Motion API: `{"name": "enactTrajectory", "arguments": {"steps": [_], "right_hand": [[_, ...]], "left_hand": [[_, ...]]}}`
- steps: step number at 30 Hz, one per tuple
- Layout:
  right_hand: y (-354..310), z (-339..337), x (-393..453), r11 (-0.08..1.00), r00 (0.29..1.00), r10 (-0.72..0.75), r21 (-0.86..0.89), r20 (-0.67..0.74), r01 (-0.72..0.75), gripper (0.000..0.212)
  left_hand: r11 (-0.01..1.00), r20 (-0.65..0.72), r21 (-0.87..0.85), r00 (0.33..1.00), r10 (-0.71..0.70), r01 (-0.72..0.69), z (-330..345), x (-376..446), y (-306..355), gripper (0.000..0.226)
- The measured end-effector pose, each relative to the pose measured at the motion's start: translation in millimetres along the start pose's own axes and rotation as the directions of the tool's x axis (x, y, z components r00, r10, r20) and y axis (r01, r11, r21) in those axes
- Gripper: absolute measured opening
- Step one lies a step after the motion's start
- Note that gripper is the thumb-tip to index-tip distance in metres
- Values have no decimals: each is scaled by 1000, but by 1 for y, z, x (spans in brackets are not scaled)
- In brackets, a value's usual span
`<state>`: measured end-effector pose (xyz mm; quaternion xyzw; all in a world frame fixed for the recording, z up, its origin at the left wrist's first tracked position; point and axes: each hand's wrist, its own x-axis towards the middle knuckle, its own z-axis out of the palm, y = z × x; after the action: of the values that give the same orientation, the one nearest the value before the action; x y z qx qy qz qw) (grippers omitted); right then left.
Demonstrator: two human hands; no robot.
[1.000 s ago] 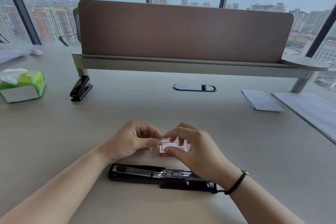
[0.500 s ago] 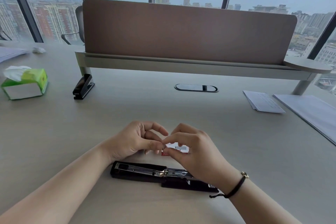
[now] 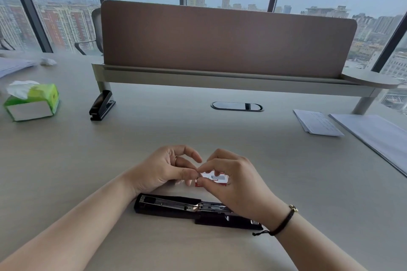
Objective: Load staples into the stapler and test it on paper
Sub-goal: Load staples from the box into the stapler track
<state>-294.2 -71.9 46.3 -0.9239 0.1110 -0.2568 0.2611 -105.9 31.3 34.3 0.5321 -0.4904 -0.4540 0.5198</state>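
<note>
Grey city skyline fills the floor-to-ceiling windows behind a brown felt desk divider (image 3: pixel 226 37); below it, the pale wood-grain tabletop (image 3: pixel 154 134) carries everything.

Black stapler (image 3: pixel 176 208) lies flat at the near edge, flipped fully open, its long metal staple channel facing up. It sits just under my wrists, and the right end is partly hidden by my right hand.

Small red-and-white staple box (image 3: pixel 214 179) sits on the tabletop just beyond the stapler, mostly covered by my fingers.

Left hand (image 3: pixel 164 169): fingers curled, thumb and forefinger tips pressed together at the box's left edge. Right hand (image 3: pixel 233 180): same pose, thumb and forefinger pinching at the same spot, tips of both hands touching. Something small and dark sits between the fingertips; too small to tell if it's a staple strip or the box flap. Black cord bracelet (image 3: pixel 284 220) on my right wrist.

Stacks of white paper (image 3: pixel 317 122) lie well apart at far right. Second black stapler (image 3: pixel 101 105) stands closed by the divider leg, far left. Green tissue pack (image 3: pixel 33 102) is further left, with a white tissue sticking out. Oval black cable grommet (image 3: pixel 236 106) is at centre, under the divider shelf.
</note>
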Motion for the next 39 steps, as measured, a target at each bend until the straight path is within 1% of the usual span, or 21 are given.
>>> {"name": "enactTrajectory", "arguments": {"steps": [4, 7, 9, 11, 12, 14, 16, 18, 23, 26, 31, 33, 35, 36, 37, 38, 39], "right_hand": [[2, -8, -1, 999, 1000, 27, -21, -9, -27, 6], [5, -29, -8, 997, 997, 78, 10, 30, -78, 4], [8, -45, -16, 991, 988, 126, 26, 92, -128, 3], [11, -60, -23, 986, 973, 166, 5, 163, -169, 3], [13, -66, -27, 982, 963, 185, -5, 194, -188, 3], [14, -76, -35, 976, 949, 213, -7, 234, -217, 4], [14, -81, -43, 972, 935, 228, -15, 271, -233, 4], [13, -79, -49, 969, 920, 243, -39, 307, -243, 4], [11, -74, -51, 963, 916, 270, -94, 298, -253, 4], [9, -73, -50, 960, 909, 281, -107, 308, -260, 4], [7, -74, -49, 954, 905, 298, -126, 303, -272, 4], [6, -73, -48, 953, 903, 298, -139, 308, -267, 5], [6, -71, -48, 953, 902, 299, -156, 311, -262, 6], [6, -70, -48, 952, 901, 300, -157, 313, -262, 6], [6, -70, -48, 952, 901, 299, -155, 315, -262, 6], [6, -69, -47, 953, 901, 298, -155, 315, -261, 7], [5, -69, -47, 953, 902, 296, -155, 315, -259, 7]], "left_hand": [[994, -15, 106, 999, -32, 33, 1, -8, 8, 30], [950, 12, 297, 995, -101, 93, -2, -20, 18, 23], [861, 56, 490, 981, -186, 135, 1, -28, 26, 28], [715, 48, 679, 961, -272, 168, 7, -33, 34, 40], [644, 30, 744, 955, -294, 175, 12, -35, 37, 44], [548, 9, 820, 953, -304, 168, 21, -37, 41, 46], [492, 2, 857, 954, -301, 154, 28, -38, 43, 42], [468, 1, 872, 955, -296, 145, 33, -39, 45, 36], [416, -38, 895, 956, -291, 162, 37, -45, 51, 32], [347, -65, 923, 959, -277, 163, 40, -49, 59, 31], [173, -81, 975, 951, -300, 138, 48, -55, 71, 30], [83, -89, 989, 948, -305, 119, 54, -54, 76, 33], [-17, -92, 996, 958, -273, 91, 59, -53, 80, 35], [-47, -92, 995, 963, -252, 83, 60, -51, 81, 36], [-59, -90, 995, 969, -229, 79, 62, -50, 82, 38], [-50, -92, 995, 974, -207, 83, 63, -49, 84, 41], [-19, -93, 996, 978, -186, 91, 63, -50, 86, 44]]}}
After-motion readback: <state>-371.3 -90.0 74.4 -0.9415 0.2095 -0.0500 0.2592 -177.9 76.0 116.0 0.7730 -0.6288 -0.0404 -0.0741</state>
